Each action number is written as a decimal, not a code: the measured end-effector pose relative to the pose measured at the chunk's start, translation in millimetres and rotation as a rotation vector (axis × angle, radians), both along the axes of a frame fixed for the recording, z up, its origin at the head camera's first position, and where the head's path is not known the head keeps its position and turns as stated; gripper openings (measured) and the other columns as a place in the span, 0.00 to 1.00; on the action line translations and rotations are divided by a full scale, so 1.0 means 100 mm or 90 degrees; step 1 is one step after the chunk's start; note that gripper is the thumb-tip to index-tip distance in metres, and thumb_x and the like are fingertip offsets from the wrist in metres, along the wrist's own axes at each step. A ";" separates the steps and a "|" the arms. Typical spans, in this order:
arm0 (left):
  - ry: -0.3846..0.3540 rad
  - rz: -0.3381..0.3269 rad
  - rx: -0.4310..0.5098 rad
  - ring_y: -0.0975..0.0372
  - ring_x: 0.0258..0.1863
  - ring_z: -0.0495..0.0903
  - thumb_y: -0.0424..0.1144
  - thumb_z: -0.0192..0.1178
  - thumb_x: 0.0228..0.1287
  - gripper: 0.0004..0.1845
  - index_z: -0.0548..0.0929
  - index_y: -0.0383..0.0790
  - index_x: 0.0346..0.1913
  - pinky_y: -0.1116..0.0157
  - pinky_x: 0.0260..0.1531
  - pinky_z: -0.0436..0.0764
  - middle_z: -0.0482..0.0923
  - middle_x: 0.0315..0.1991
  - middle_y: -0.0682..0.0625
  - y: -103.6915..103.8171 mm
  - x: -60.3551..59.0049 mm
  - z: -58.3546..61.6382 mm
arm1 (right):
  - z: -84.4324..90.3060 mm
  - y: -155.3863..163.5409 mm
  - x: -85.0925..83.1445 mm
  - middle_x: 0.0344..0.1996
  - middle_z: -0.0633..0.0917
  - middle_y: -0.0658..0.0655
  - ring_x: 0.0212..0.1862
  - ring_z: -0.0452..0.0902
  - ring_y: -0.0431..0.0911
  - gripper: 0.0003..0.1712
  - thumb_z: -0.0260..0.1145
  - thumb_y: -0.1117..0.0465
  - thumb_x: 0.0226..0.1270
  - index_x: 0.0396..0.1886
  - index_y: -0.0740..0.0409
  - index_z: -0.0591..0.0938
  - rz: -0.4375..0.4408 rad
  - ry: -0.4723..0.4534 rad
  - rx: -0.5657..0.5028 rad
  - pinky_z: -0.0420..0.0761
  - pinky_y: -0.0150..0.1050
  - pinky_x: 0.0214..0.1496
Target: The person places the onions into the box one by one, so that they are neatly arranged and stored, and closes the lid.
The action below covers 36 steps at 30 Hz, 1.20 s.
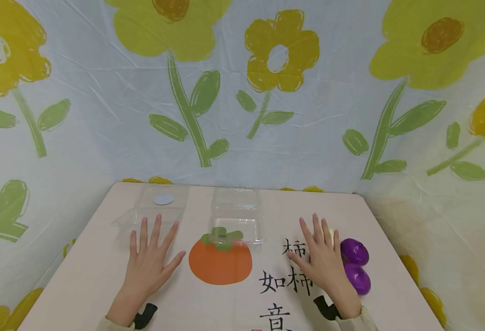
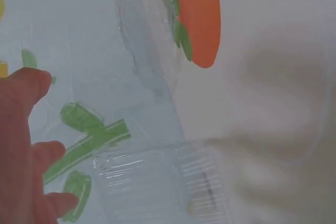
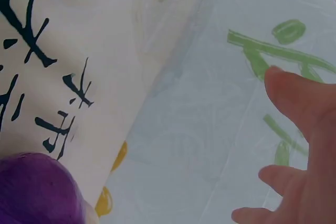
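Observation:
My left hand [image 1: 148,263] is held palm down with its fingers spread over the left of the table, fingertips overlapping the near part of an open clear plastic clamshell box [image 1: 159,216]. That box carries a round white label [image 1: 163,199]. A second open clear clamshell box [image 1: 237,214] stands at the back middle. My right hand [image 1: 324,259], fingers also spread, hangs at the right beside two glossy purple round things [image 1: 354,251], onion-like in shape. Behind its fingers a pale thing [image 1: 331,233] and a bit of purple are mostly hidden. Neither hand holds anything.
The pale table [image 1: 176,308] bears a printed orange persimmon [image 1: 220,264] and black written characters [image 1: 275,281]. Cloth walls with printed flowers [image 1: 281,59] rise behind it and on both sides. Black bands [image 1: 145,316] sit at the wrists.

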<state>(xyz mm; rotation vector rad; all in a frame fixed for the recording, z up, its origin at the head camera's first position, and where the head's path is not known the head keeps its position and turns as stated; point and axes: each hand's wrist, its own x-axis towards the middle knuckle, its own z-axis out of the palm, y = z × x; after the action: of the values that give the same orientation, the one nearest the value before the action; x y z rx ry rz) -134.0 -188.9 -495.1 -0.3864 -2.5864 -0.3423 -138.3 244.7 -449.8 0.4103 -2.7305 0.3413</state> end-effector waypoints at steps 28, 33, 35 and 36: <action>0.006 -0.281 0.419 0.52 0.73 0.60 0.22 0.51 0.66 0.31 0.62 0.28 0.73 0.71 0.72 0.53 0.63 0.71 0.34 0.43 -0.06 -0.25 | -0.38 -0.32 -0.28 0.71 0.64 0.68 0.71 0.63 0.53 0.28 0.54 0.67 0.77 0.72 0.71 0.60 0.108 -0.091 -0.850 0.68 0.28 0.67; -0.183 -0.299 0.562 0.60 0.76 0.50 0.25 0.40 0.74 0.30 0.54 0.33 0.77 0.81 0.68 0.49 0.53 0.77 0.37 0.50 -0.09 -0.34 | -0.55 -0.37 -0.38 0.72 0.61 0.68 0.72 0.63 0.50 0.28 0.47 0.62 0.81 0.73 0.72 0.55 0.105 -0.163 -0.993 0.58 0.36 0.74; -0.276 -0.312 0.642 0.61 0.77 0.45 0.34 0.32 0.80 0.28 0.48 0.35 0.79 0.83 0.66 0.48 0.46 0.79 0.38 0.51 -0.13 -0.36 | -0.62 -0.39 -0.42 0.73 0.59 0.67 0.74 0.57 0.54 0.28 0.43 0.62 0.82 0.74 0.71 0.51 0.130 -0.198 -1.040 0.50 0.43 0.78; -0.321 -0.321 0.687 0.59 0.78 0.42 0.39 0.28 0.82 0.28 0.45 0.35 0.79 0.84 0.65 0.48 0.42 0.79 0.38 0.51 -0.16 -0.37 | -0.65 -0.40 -0.45 0.73 0.57 0.66 0.76 0.54 0.55 0.29 0.41 0.61 0.83 0.74 0.70 0.49 0.147 -0.217 -1.061 0.46 0.45 0.78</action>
<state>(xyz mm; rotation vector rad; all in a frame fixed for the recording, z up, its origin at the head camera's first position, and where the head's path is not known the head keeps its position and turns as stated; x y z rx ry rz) -149.8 -137.7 -532.3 -0.5638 -2.2358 -2.0808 -183.1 204.7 -514.4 0.1325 -1.6729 2.4980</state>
